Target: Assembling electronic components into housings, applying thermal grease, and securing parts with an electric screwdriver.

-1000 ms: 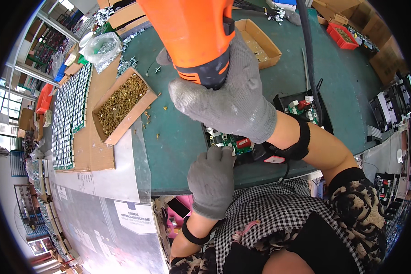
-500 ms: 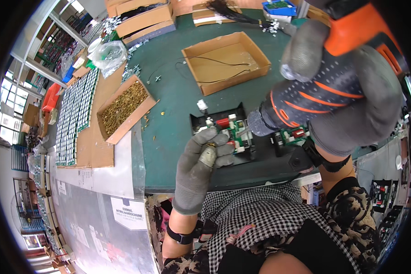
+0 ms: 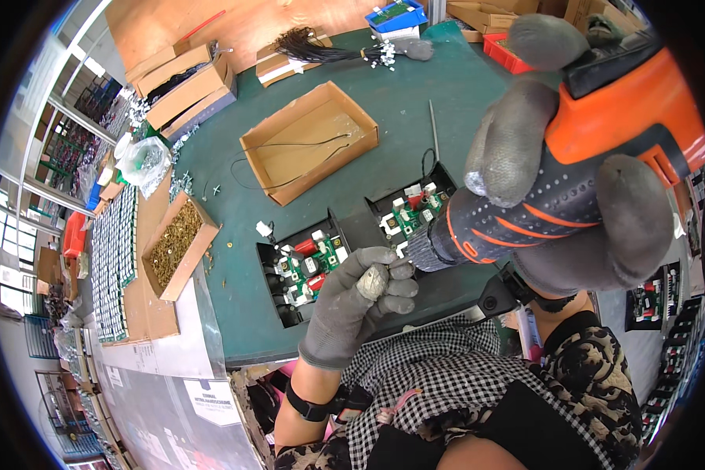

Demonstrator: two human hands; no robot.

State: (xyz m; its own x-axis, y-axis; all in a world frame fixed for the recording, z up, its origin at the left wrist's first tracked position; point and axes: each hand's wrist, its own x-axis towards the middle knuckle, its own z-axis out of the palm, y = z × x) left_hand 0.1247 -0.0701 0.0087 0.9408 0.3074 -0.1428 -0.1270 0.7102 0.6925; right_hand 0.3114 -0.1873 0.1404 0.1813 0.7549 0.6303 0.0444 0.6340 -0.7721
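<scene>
My right hand (image 3: 572,180), in a grey glove, is closed around an orange and black power screwdriver (image 3: 580,172) held close under the camera, its chuck pointing down-left. My gloved left hand (image 3: 356,301) pinches its fingertips together right at the tool's tip; what it pinches is too small to tell. Below the hands, two black trays with green circuit boards lie on the green table: one (image 3: 298,270) on the left, one (image 3: 407,211) under the tool's nose.
A shallow cardboard box (image 3: 309,141) holding thin black wires lies further back. A cardboard tray of brass screws (image 3: 176,243) sits at the left on the green table (image 3: 227,313). Stacked cartons, a wire bundle (image 3: 313,51) and a blue bin (image 3: 399,16) line the far edge.
The screwdriver has swung from the upper middle to the right and turned sideways. My left hand rose from the table's front edge to the tool's tip. The camera tilted, showing more table.
</scene>
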